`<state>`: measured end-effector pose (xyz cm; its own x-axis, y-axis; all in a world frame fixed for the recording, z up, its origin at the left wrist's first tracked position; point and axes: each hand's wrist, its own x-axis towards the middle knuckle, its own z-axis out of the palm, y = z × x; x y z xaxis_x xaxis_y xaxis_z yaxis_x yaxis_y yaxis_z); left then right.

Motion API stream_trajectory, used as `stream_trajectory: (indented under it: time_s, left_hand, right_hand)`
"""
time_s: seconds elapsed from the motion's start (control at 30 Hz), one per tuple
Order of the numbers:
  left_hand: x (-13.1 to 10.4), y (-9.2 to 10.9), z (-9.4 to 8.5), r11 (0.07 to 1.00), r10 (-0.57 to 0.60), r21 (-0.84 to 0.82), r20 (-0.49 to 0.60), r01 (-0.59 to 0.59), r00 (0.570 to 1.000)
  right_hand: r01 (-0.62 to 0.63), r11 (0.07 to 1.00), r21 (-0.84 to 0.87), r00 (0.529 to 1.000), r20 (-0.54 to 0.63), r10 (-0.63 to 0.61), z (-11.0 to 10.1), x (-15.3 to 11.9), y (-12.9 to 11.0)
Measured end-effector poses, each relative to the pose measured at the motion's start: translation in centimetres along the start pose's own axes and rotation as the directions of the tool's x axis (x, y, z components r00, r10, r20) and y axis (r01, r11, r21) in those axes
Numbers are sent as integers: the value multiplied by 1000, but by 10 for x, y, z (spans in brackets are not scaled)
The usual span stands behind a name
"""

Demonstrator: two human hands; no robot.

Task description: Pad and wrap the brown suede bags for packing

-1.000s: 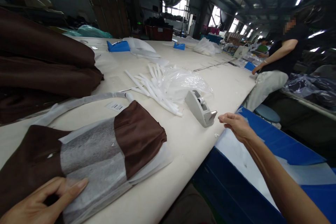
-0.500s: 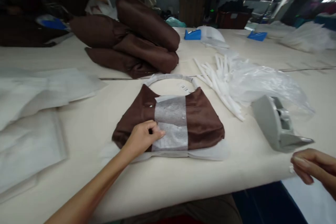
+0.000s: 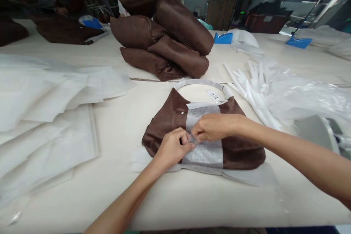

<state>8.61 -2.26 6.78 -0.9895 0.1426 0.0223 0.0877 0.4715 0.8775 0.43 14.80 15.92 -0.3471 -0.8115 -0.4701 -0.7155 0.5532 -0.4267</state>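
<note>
A brown handbag (image 3: 164, 122) lies flat before me, its handle (image 3: 189, 82) wrapped in white material and a barcode tag (image 3: 213, 96) beside it. A band of white tissue paper (image 3: 205, 155) crosses the bag's middle. My left hand (image 3: 175, 146) is closed, thumb and curled fingers pinching at the paper's overlap. My right hand (image 3: 210, 128) meets it there, fingers pressed together on a small clear piece of tape (image 3: 192, 139). Part of the paper is hidden under my right hand. More thin paper (image 3: 249, 175) sticks out below the bag.
Stacked white paper sheets (image 3: 63, 124) cover the left. Brown bags (image 3: 178, 36) are piled behind. White foam tubes (image 3: 255, 95), clear plastic bags (image 3: 298, 91) and a grey tape dispenser (image 3: 318, 131) lie at right. Blue dispensers (image 3: 223, 38) stand farther back.
My right hand has come from beside the grey dispenser to the paper band, bringing the tape to my left hand. My left hand still presses the paper. The view has turned left.
</note>
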Motion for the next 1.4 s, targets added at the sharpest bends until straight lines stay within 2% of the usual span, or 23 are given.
stream_trajectory:
  time_s: [0.13, 0.37, 0.43, 0.5, 0.6, 0.73, 0.83, 0.9, 0.93, 0.97, 1.03, 1.07, 1.1, 1.13, 1.17, 1.23, 1.3, 1.37, 1.4]
  left_hand:
    - [-1, -3, 0, 999, 2, -46, 11, -2, 1000]
    - [-5, -7, -2, 999, 33, -8, -8, -33, 999]
    - [-8, -11, -2, 994, 105, 20, -52, -104, 993]
    - [-12, -14, -1, 973, 229, 62, -85, -224, 970]
    - [-17, -17, 3, 916, 381, 155, -45, -371, 923]
    - [-20, -17, 7, 869, 435, 263, 2, -420, 901]
    - [-21, -18, 7, 855, 442, 304, -2, -420, 897]
    - [-20, -19, 5, 865, 428, 296, -14, -406, 903]
    - [-19, -19, 3, 875, 416, 282, -21, -394, 909]
    - [-18, -19, 2, 886, 399, 268, -30, -377, 917]
    - [-17, -18, 0, 907, 360, 249, -41, -340, 932]
    - [-17, -16, -2, 913, 345, 249, -45, -325, 937]
    - [-17, -13, -2, 912, 339, 260, -49, -316, 939]
    - [-19, -10, -3, 904, 347, 286, -63, -317, 936]
    - [-20, -7, -3, 885, 374, 330, -84, -329, 923]
    - [-25, -3, -3, 800, 467, 465, -89, -378, 880]
    - [-28, -4, -1, 660, 532, 609, 36, -440, 846]
    - [-28, -9, 1, 537, 493, 684, 220, -494, 842]
    - [-28, -12, 1, 508, 444, 699, 287, -502, 849]
  right_hand:
    - [-98, 968, -230, 994, 24, 106, -4, 19, -6]
    - [-125, 932, -339, 990, 15, 138, 1, 37, -8]
    - [-134, 930, -342, 990, -5, 141, 4, 41, -6]
    - [-137, 928, -346, 990, -25, 137, 7, 43, -5]
    - [-143, 925, -353, 990, -58, 131, 11, 46, -9]
    - [-191, 917, -351, 977, -154, 145, 6, 50, -13]
    - [-282, 914, -293, 948, -231, 219, -5, 42, -2]
    - [-368, 903, -220, 910, -282, 303, -8, 25, 11]
    - [-426, 886, -182, 871, -347, 348, -7, 13, 18]
    - [-490, 861, -135, 808, -441, 391, -4, 0, 22]
    - [-573, 819, -35, 632, -655, 414, 9, -27, 23]
    - [-569, 822, -11, 556, -742, 375, 20, -39, 19]
    - [-539, 842, -18, 508, -805, 308, 33, -50, 13]
    - [-493, 868, -57, 486, -845, 221, 48, -57, 5]
    - [-442, 889, -122, 485, -866, 122, 64, -62, -2]
    - [-361, 898, -251, 517, -856, -31, 97, -63, -13]
    - [-322, 893, -314, 581, -810, -75, 126, -57, -13]
    - [-308, 896, -319, 641, -766, -52, 146, -49, -5]
    - [-307, 899, -311, 660, -751, -34, 152, -46, 0]
